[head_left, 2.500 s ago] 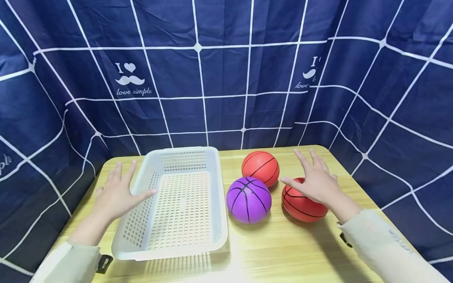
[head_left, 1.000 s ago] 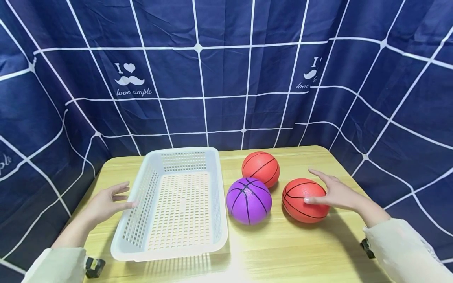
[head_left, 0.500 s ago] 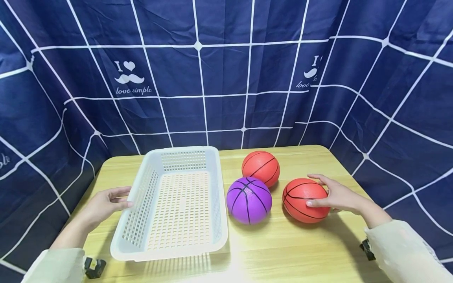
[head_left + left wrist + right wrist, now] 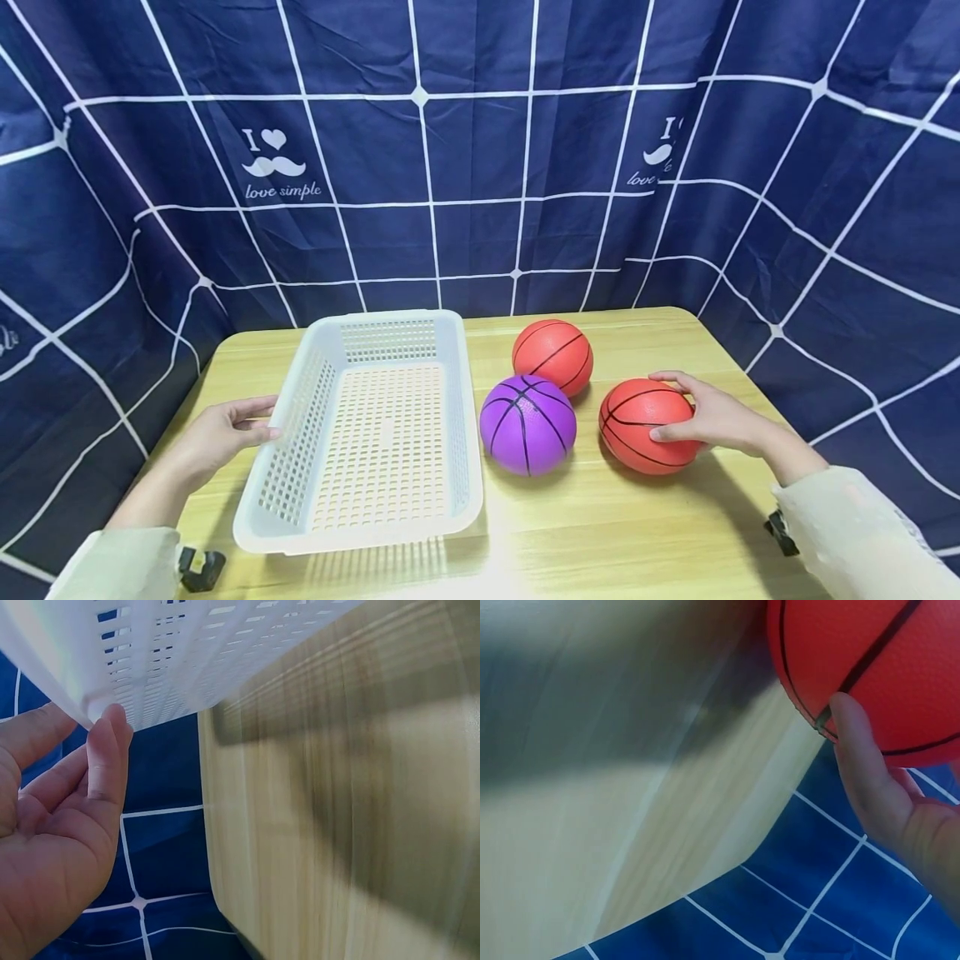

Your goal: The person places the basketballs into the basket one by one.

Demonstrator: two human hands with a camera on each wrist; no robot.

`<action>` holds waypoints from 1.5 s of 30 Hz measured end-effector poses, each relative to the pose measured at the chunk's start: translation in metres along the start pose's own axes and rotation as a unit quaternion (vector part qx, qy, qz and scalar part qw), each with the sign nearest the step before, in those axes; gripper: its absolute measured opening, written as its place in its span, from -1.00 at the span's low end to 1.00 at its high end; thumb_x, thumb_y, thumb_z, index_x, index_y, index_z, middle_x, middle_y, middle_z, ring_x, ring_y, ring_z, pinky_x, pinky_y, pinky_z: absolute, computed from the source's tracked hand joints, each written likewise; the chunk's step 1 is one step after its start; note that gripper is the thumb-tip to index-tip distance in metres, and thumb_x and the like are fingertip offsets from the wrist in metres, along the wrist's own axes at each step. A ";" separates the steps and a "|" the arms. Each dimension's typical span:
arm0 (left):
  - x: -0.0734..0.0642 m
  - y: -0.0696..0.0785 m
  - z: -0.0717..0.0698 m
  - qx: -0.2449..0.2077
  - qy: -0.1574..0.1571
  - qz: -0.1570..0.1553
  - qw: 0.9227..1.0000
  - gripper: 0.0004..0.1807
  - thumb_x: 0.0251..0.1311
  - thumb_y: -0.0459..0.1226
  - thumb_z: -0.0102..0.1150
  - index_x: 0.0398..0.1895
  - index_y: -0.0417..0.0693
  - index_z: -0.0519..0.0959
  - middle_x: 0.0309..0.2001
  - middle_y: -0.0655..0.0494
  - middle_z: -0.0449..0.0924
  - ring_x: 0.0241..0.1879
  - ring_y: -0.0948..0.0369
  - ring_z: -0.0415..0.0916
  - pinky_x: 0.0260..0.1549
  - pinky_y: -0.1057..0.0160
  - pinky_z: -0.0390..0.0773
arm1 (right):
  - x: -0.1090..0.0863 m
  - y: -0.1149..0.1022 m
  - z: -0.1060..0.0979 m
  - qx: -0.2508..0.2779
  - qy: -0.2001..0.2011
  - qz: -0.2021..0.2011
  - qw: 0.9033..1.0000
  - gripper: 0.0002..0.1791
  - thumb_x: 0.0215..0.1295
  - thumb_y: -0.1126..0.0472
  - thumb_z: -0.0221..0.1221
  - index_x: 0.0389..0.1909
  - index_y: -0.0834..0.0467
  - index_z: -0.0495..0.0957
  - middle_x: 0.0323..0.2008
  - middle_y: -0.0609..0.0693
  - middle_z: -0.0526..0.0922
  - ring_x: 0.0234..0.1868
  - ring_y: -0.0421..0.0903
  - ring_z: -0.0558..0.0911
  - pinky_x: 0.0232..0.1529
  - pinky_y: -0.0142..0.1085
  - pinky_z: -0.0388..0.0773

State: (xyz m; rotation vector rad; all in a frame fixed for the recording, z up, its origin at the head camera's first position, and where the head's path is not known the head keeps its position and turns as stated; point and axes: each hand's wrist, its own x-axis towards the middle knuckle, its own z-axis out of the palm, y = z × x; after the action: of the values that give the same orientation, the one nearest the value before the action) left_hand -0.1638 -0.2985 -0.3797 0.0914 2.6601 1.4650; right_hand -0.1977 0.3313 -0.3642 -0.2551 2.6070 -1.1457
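Note:
A white plastic basket [image 4: 382, 450] with perforated walls stands on the left half of the table, nothing inside it. My left hand [image 4: 213, 440] pinches its left rim, thumb over the edge and fingers on the outer side; the left wrist view has the fingertips at the basket's rim [image 4: 90, 712]. At the right, a red toy basketball [image 4: 637, 425] lies on the tabletop. My right hand [image 4: 723, 421] grips it from the right, the thumb on the near face and a finger behind. In the right wrist view that ball [image 4: 877, 667] touches the thumb.
A purple toy basketball [image 4: 527, 425] sits between the basket and the held ball. Behind it is an orange-red one [image 4: 552, 357]. The wooden table [image 4: 570, 533] has rounded corners, and a dark blue curtain [image 4: 480, 167] with white lines surrounds it on three sides.
Both hands were spread above the table. The left drew back and came onto the basket's rim; the right moved down and right, round the ball's right side. Basket and balls stay nearly in place.

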 end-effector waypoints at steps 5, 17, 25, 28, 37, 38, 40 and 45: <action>0.000 0.000 0.001 0.000 0.001 -0.002 1.000 -0.34 0.12 -0.37 0.28 0.22 -0.58 0.28 0.07 -0.38 0.48 -0.24 0.34 0.54 -0.25 0.44 0.46 | 0.000 0.002 -0.002 -0.011 0.013 -0.017 1.000 -0.10 -0.03 0.15 0.43 0.32 0.15 0.16 0.20 0.42 0.24 -0.11 0.18 0.52 -0.48 -0.15 0.60; 0.001 0.000 0.001 0.007 0.003 -0.005 1.000 -0.34 0.12 -0.36 0.29 0.22 -0.55 0.29 0.03 -0.34 0.52 -0.24 0.33 0.54 -0.24 0.42 0.46 | -0.002 -0.013 -0.023 -0.001 0.033 -0.047 0.998 -0.14 0.05 0.19 0.38 0.34 0.17 0.13 0.13 0.40 0.32 -0.18 0.12 0.58 -0.46 -0.14 0.61; 0.004 0.003 0.002 0.011 0.005 0.001 1.000 -0.37 0.12 -0.38 0.28 0.21 -0.56 0.31 0.01 -0.34 0.54 -0.25 0.32 0.54 -0.26 0.42 0.47 | 0.004 -0.036 -0.043 0.007 0.059 -0.072 0.996 -0.13 0.09 0.25 0.35 0.36 0.21 0.09 0.09 0.41 0.30 -0.22 0.12 0.59 -0.49 -0.11 0.62; 0.005 0.003 0.002 0.011 0.007 0.001 1.000 -0.37 0.11 -0.39 0.29 0.21 -0.56 0.31 -0.01 -0.33 0.55 -0.26 0.30 0.55 -0.27 0.42 0.47 | 0.010 -0.045 -0.047 -0.004 0.074 -0.084 0.994 -0.15 0.10 0.23 0.35 0.36 0.18 0.10 0.08 0.40 0.30 -0.24 0.11 0.59 -0.50 -0.12 0.61; 0.001 0.003 0.002 0.006 0.002 -0.010 1.000 -0.35 0.12 -0.38 0.28 0.23 -0.56 0.29 0.04 -0.35 0.51 -0.22 0.28 0.54 -0.25 0.43 0.46 | 0.032 -0.079 -0.045 0.013 0.079 -0.108 0.991 -0.16 0.14 0.22 0.32 0.38 0.13 0.08 0.12 0.38 0.29 -0.31 0.05 0.63 -0.49 -0.08 0.61; 0.001 0.003 0.001 0.005 0.003 -0.011 1.000 -0.35 0.12 -0.38 0.28 0.23 -0.56 0.29 0.04 -0.35 0.51 -0.22 0.29 0.54 -0.24 0.43 0.46 | 0.034 -0.084 -0.044 0.016 0.078 -0.110 0.991 -0.16 0.13 0.23 0.32 0.38 0.14 0.08 0.11 0.38 0.30 -0.31 0.05 0.62 -0.49 -0.08 0.60; 0.001 0.002 0.001 0.005 0.003 -0.009 1.000 -0.36 0.13 -0.39 0.27 0.23 -0.57 0.28 0.03 -0.35 0.52 -0.23 0.30 0.54 -0.25 0.43 0.46 | 0.039 -0.091 -0.041 0.020 0.078 -0.115 0.990 -0.15 0.14 0.23 0.32 0.39 0.14 0.08 0.11 0.37 0.31 -0.29 0.04 0.61 -0.49 -0.08 0.60; 0.001 0.001 0.000 0.009 0.006 -0.006 1.000 -0.36 0.13 -0.40 0.28 0.22 -0.59 0.28 -0.02 -0.33 0.55 -0.25 0.29 0.55 -0.28 0.42 0.48 | 0.054 -0.111 -0.035 0.023 0.078 -0.123 0.989 -0.14 0.12 0.23 0.33 0.40 0.10 0.10 0.12 0.35 0.34 -0.26 0.04 0.57 -0.49 -0.06 0.59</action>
State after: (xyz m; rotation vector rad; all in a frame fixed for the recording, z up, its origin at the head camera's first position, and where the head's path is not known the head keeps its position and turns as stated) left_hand -0.1649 -0.2975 -0.3786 0.0687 2.6789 1.4443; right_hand -0.2548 0.2664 -0.2697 -0.5086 2.7391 -1.3559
